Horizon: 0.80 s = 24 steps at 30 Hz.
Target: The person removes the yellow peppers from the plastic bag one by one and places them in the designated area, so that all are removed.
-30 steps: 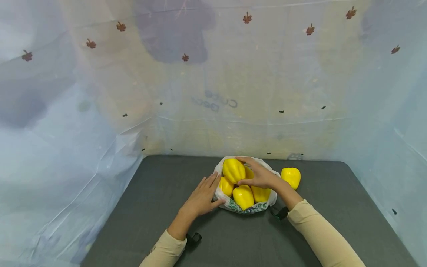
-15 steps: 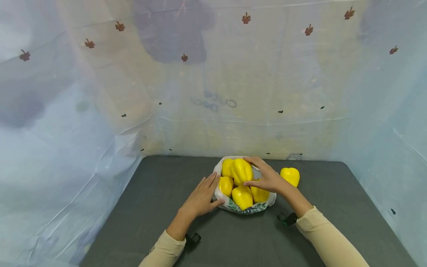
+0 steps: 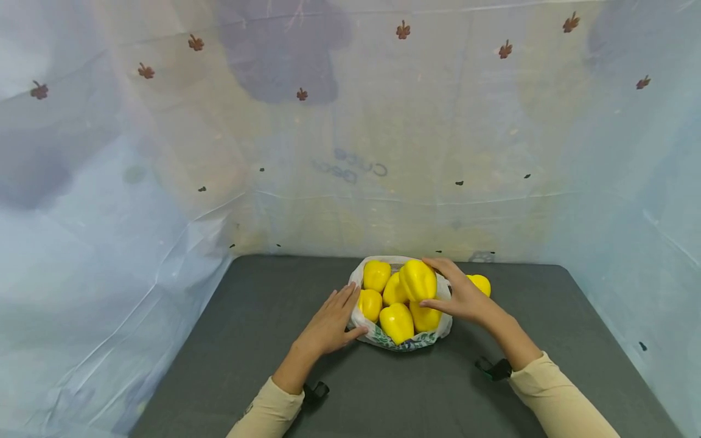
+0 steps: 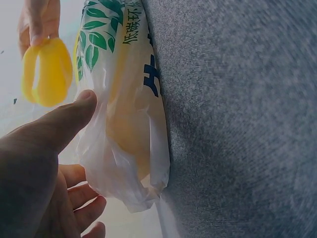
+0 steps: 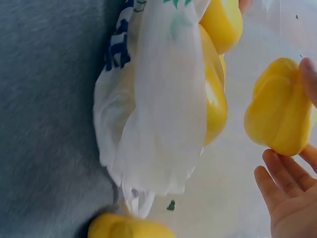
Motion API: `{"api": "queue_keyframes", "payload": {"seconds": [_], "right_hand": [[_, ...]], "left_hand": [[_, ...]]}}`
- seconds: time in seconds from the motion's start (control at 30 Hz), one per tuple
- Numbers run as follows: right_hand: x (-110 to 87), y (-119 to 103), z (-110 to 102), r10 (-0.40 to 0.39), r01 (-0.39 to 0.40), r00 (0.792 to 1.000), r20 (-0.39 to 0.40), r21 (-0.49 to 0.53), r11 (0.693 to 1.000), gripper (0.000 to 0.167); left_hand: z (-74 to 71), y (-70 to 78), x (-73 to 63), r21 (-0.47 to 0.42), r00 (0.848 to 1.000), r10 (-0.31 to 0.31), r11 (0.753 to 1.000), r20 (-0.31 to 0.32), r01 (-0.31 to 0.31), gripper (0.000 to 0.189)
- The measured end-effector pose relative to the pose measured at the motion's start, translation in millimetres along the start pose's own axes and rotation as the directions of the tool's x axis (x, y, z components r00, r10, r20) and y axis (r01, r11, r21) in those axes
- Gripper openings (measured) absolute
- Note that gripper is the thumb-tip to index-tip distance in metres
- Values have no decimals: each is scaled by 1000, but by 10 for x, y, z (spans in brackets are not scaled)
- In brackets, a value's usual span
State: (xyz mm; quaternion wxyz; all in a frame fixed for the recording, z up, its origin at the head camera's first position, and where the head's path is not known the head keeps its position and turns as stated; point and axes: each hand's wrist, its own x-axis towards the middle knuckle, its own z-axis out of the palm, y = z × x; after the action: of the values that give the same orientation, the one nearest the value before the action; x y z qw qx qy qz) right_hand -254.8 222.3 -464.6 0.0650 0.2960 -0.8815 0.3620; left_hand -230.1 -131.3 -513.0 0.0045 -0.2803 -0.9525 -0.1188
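A white plastic bag [image 3: 395, 345] with green leaf print lies with its mouth spread wide, several yellow bell peppers [image 3: 397, 322] inside. My right hand [image 3: 462, 298] pinches another yellow bell pepper [image 3: 418, 280] between thumb and fingers. In the right wrist view this pepper [image 5: 280, 109] hangs apart from the bag [image 5: 168, 109], over its mouth. My left hand [image 3: 328, 325] rests along the bag's left side, fingers extended. The left wrist view has its thumb [image 4: 86, 99] at the bag's wall and the other fingers partly behind it.
One loose yellow bell pepper [image 3: 481, 283] lies on the dark grey table [image 3: 405, 395] right of the bag, partly hidden by my right hand. Printed plastic sheeting [image 3: 416, 146] rises behind the table and on both sides. Black straps [image 3: 495, 368] sit at the wrists.
My right hand has carried its bell pepper rightward across the bag's mouth, uncovering peppers on the left and in the middle. The left hand has stayed against the bag.
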Motion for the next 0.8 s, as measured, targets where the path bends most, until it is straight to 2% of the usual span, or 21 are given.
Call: {"api": "queue_keyframes", "payload": {"seconds": [0.17,0.43,0.8], "right_hand": [[-132,39,-86,3,-4,1000,-20,-34,999,94],[-338,174,-236,-55,43,993,-106,-110,993,93],[-540,260,-461,0,-24,988,-153,-154,988,92]], "left_hand": [[4,1,7,-2,1000,0,1000,-3,0,97],[-15,18,1,-9,1000,0,1000,-2,0,97],[-28,31,5,-5,1000,-12,1000,9,12,98]]}}
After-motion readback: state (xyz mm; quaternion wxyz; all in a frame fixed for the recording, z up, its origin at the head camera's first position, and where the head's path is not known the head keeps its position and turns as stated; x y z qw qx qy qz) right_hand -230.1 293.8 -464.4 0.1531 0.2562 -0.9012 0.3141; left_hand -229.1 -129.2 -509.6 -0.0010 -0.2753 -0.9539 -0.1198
